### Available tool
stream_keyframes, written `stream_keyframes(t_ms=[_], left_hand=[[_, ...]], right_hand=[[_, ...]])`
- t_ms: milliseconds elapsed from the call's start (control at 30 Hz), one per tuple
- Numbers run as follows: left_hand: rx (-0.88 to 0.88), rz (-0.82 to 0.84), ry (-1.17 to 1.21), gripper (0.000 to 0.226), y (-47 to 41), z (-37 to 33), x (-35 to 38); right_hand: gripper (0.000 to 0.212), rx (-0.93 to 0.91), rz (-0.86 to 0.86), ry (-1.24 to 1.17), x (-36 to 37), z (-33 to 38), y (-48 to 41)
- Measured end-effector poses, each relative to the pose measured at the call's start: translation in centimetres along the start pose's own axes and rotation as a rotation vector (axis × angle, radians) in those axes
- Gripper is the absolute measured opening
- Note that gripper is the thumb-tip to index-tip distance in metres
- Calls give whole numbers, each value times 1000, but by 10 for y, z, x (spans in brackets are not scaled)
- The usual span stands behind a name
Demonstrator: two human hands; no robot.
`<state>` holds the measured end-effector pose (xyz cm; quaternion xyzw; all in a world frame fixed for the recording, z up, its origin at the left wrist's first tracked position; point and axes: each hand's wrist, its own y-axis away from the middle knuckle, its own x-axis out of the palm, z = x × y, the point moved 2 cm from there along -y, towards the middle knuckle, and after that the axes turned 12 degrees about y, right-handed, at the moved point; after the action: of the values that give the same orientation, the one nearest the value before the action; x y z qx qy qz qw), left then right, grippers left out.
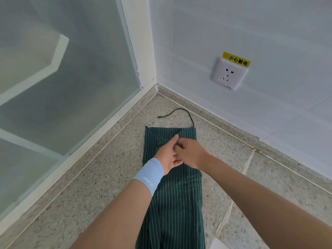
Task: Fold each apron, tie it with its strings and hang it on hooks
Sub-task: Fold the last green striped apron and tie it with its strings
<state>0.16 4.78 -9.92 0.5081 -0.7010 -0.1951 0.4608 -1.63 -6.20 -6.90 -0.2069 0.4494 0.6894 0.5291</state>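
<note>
On the striped apron, left hand straight-fingered, right hand curled, hold unclear.

A white wall socket sits at two o'clock on the white tiled wall, with a yellow warning sticker touching its top edge. A frosted glass panel in a white frame fills nine to eleven o'clock. Speckled stone floor spreads toward six.

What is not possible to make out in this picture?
Head view: the near end of the apron is cut off by the bottom edge.
Head view: whether the left hand and right hand hold anything; their overlapping fingers hide it.
Head view: what stands behind the frosted glass; it blurs everything.
Head view: one string shows; any second is hidden.
</note>
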Motion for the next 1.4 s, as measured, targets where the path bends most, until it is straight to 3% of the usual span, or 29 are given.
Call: stream_keyframes(t_ms=[67, 133, 200, 267, 367, 433, 500, 567, 633, 733, 800, 967, 1067, 1133, 1200, 1267, 1400], left_hand=[[26, 1, 183, 26, 4, -18, -13], [-9, -44, 195, 25, 10, -33, -32], [-39, -155, 84, 25, 15, -46, -61], [-66, -304, -228, 18, 22, -61, -90], [-36, -560, -1079, 20, 28, -90, -123], [20, -734, -1449, 7, 32, -101, -131], [131, -802, -1671, 42, 31, -94, -129], [454, -624, -1655, 54, 26, -70, -113], [656, -338, -1530, 44, 23, -38, -91], [561, -86, -1707, 41, 17, 15, -81], [449, -93, -1864, 53, 15, 37, -93], [370, -87, -1847, 56, 37, 45, -118], [467, -97, -1806, 49, 53, 49, -114], [679, -70, -1804, 40, 64, 60, -107], [839, 67, -1837, 31, 73, 83, -101], [830, 217, -1919, 28, 81, 107, -102], [669, 219, -1949, 40, 101, 130, -126]], right_hand=[[20, -32, 236, -154, 1, 12, -1], [29, 65, 504, -368, 4, 13, 0], [36, 141, 705, -439, 12, 9, 2], [35, 165, 775, -469, 22, 5, 3], [29, 143, 649, -424, 33, 3, -1], [39, 136, 447, -341, 38, 7, -5], [38, 133, 199, -98, 42, 7, -6], [41, 135, 6, 276, 52, 0, -5], [53, 205, -33, 408, 68, -8, 0], [68, 249, 98, 462, 90, -26, 5], [71, 187, 135, 574, 94, -45, 5], [74, 91, 121, 852, 78, -70, 2], [70, 81, 22, 854, 76, -54, 12], [65, -15, -82, 795, 90, -42, 31], [61, -142, -134, 777, 114, -36, 60], [63, -247, -110, 814, 136, -42, 84], [67, -296, -92, 945, 139, -71, 109]])
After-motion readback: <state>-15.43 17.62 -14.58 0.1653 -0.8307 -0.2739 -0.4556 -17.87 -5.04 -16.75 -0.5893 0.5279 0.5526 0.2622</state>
